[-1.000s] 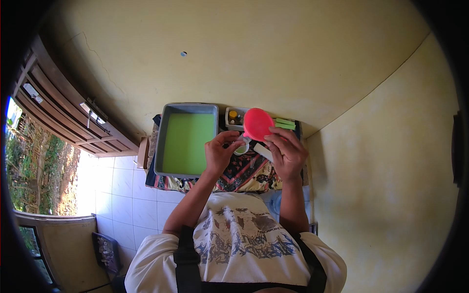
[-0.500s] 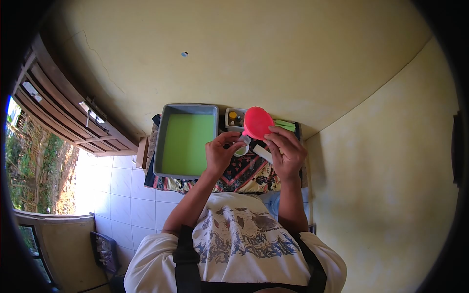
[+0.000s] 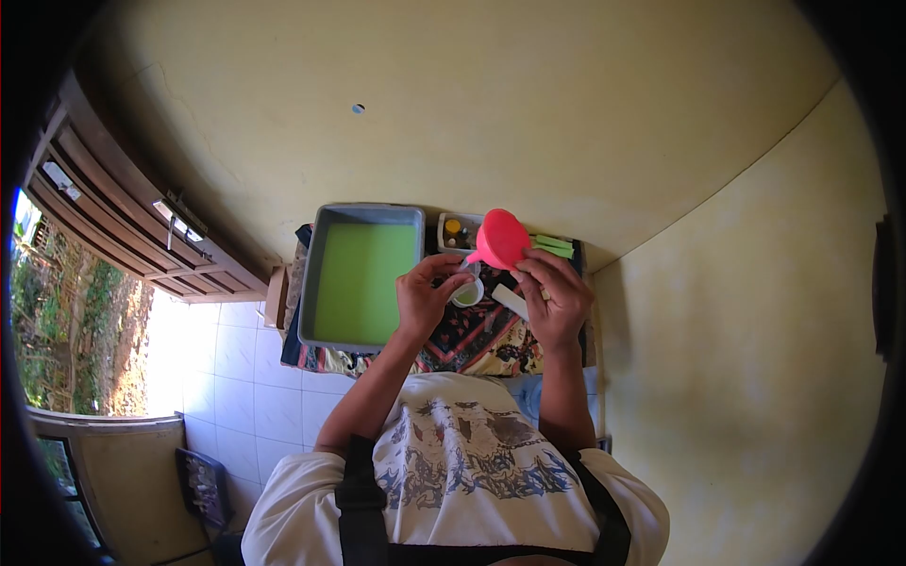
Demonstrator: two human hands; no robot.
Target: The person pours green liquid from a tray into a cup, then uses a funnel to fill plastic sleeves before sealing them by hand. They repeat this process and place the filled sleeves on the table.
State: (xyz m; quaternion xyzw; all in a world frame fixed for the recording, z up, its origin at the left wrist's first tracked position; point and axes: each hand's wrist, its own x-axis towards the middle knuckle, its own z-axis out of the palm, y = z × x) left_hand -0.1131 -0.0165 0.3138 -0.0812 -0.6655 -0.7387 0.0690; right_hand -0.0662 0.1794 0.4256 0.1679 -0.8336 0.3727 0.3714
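My right hand (image 3: 555,300) pinches the rim of a pink funnel (image 3: 503,239), which is tilted with its spout toward the left. At the spout's tip, the fingers of my left hand (image 3: 429,291) are closed on a small clear item, too small to make out fully. Just below those fingers stands a small white cup (image 3: 467,293) with pale green contents. A white block-like object (image 3: 510,301) lies between the cup and my right hand.
On the patterned cloth (image 3: 453,351), a grey tray (image 3: 304,283) of green liquid stands at left. Behind my hands are a white box (image 3: 442,231) with small bottles and green strips (image 3: 552,245). A wall rises behind.
The funnel has tipped slightly and shifted a little to the right. More of the white cup shows below my left fingers. Both hands keep nearly the same place.
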